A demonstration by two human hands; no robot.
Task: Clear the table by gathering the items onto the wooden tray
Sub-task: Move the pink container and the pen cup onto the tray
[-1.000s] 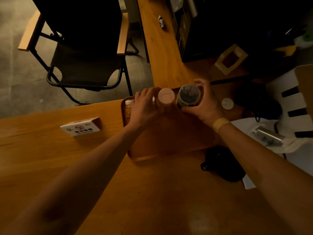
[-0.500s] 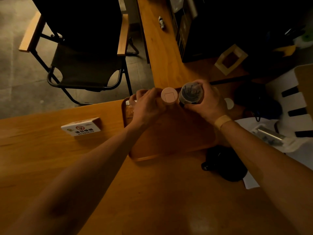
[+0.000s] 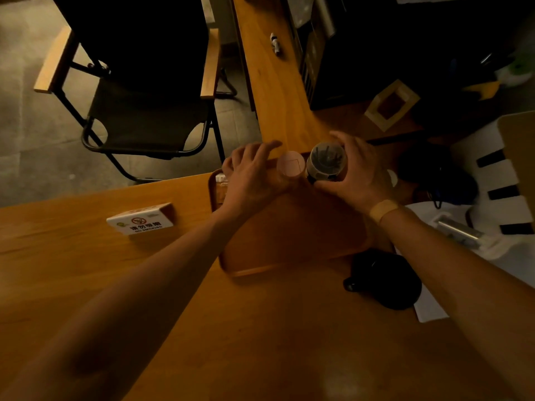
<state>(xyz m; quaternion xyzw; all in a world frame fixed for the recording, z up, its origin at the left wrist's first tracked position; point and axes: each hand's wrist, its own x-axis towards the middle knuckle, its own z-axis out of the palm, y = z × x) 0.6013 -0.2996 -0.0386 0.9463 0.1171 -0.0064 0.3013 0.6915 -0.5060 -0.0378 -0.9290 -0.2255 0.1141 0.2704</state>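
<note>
A wooden tray (image 3: 289,241) sits on the counter (image 3: 173,299). At its far edge, the right hand (image 3: 359,175) grips a clear jar (image 3: 326,162). Beside it stands a pink-lidded cup (image 3: 291,168). The left hand (image 3: 254,175) has let go of the cup and now hovers with fingers loosely spread, so the cup seems placed. A sign (image 3: 140,219) waits left of the tray.

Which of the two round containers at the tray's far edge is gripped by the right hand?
The dark clear-sided jar, in the right hand; the pink-lidded one stands beside it.
</note>
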